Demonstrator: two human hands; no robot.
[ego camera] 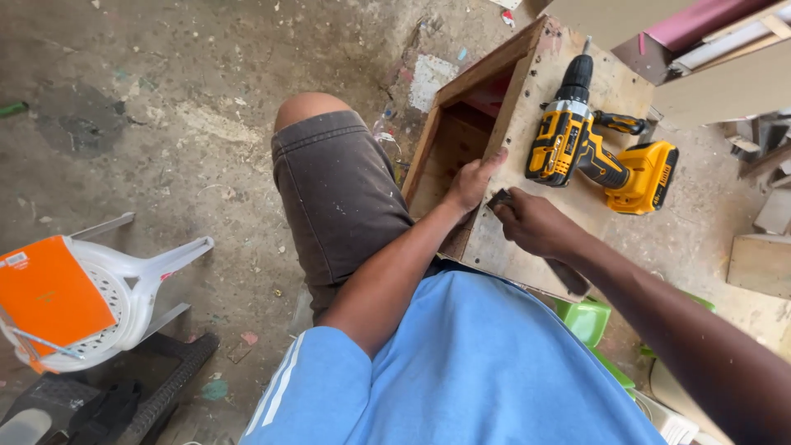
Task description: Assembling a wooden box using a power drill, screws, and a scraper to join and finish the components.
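Note:
A wooden box (544,91) made of plywood panels lies on its side in front of me, its open cavity facing left. My left hand (472,183) grips the box's front edge, fingers over the rim. My right hand (535,222) is closed on a small dark flat piece (499,199), possibly sandpaper, pressed against the top panel beside the left hand. A yellow and black cordless drill (595,147) lies on the top panel, just beyond my right hand, its chuck pointing away.
A white plastic chair (132,288) with an orange booklet (48,292) on its seat stands at the left on the dusty concrete floor. A green plastic stool (587,320) is under me. Wood offcuts (762,264) and boards lie at the right.

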